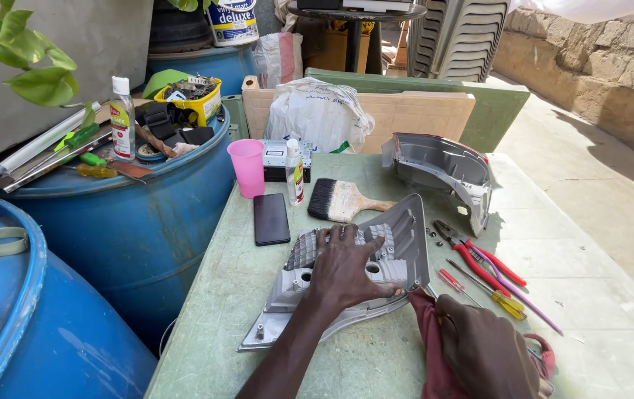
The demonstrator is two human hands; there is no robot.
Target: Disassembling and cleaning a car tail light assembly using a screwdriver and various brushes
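Note:
A grey plastic lamp reflector housing [400, 230] lies flat on the green table [221, 310]. My left hand [346, 267] presses down on its middle, fingers spread over the ribbed part. My right hand [485, 353] sits at the housing's near right corner, closed on a dark red rag [429, 347] that touches the housing's edge. A second grey housing shell [441, 171] stands behind it.
A wide paintbrush [341, 201], black phone [270, 219], pink cup [247, 167] and small white bottle [294, 171] lie behind my left hand. Red pliers [474, 260] and screwdrivers [494, 294] rest to the right. Blue barrels [132, 222] with tools stand left.

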